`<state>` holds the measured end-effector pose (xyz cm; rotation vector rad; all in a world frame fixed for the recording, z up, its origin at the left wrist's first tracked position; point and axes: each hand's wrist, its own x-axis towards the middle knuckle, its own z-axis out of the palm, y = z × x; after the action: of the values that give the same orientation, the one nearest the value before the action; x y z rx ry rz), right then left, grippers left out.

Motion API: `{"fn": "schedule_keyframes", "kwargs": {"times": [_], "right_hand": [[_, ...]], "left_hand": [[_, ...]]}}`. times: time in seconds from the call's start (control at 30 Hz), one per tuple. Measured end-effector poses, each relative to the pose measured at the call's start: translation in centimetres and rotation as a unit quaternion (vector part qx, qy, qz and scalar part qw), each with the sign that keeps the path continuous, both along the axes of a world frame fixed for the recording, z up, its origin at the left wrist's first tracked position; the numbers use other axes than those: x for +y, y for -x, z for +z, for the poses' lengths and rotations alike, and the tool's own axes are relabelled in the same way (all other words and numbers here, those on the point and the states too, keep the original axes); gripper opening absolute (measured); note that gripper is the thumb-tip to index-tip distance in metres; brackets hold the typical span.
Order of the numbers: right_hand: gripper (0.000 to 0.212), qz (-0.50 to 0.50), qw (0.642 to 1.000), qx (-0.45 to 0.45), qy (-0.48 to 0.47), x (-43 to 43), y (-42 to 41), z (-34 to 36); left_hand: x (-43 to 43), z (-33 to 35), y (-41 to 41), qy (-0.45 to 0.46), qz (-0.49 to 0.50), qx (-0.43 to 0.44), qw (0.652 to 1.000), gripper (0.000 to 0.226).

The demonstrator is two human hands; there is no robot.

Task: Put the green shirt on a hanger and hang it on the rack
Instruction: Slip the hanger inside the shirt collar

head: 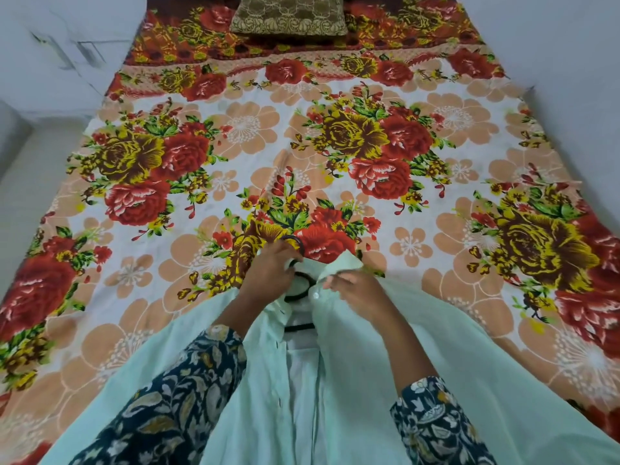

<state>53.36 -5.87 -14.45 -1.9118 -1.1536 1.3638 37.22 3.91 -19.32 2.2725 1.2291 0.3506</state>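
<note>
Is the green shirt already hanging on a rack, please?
No, the green shirt lies spread on the bed with both hands at its collar, and no rack is in view.

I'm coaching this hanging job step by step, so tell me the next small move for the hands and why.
Probably fasten the top button at the collar. The green shirt lies on the bed with its front open, the black hanger already inside and its hook poking out past the collar. The left hand holds the collar by the hook, and the right hand pinches the other front edge.
</note>
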Motion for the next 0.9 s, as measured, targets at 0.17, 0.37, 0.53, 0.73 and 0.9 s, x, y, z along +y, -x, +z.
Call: {"fn": "schedule_keyframes", "kwargs": {"times": [0.17, 0.37, 0.53, 0.73, 0.9], "right_hand": [[0.024, -0.162, 0.98, -0.113, 0.038, 1.3, -3.1, -1.8], [0.049, -0.266, 0.956, 0.002, 0.127, 5.5, -3.4, -2.7], [0.02, -0.251, 0.966, -0.056, 0.019, 8.5, -3.9, -1.8], [0.024, 0.003, 0.892, -0.429, -0.14, 8.4, -1.7, -1.4], [0.025, 0.12, 0.884, -0.441, -0.102, 5.8, -0.2, -3.2]], "left_hand": [[1.1, 1.2, 1.8, 0.087, 0.295, -0.147, 0.94, 0.009], [2.8, 0.8, 2.2, 0.255, 0.261, -0.01, 0.931, 0.026], [5.5, 1.8, 2.2, 0.258, 0.296, -0.032, 0.919, 0.011], [4.5, 1.4, 2.3, 0.221, 0.283, -0.082, 0.93, 0.03], [1.6, 1.5, 3.1, 0.178, 0.353, -0.181, 0.9, 0.017]]}}
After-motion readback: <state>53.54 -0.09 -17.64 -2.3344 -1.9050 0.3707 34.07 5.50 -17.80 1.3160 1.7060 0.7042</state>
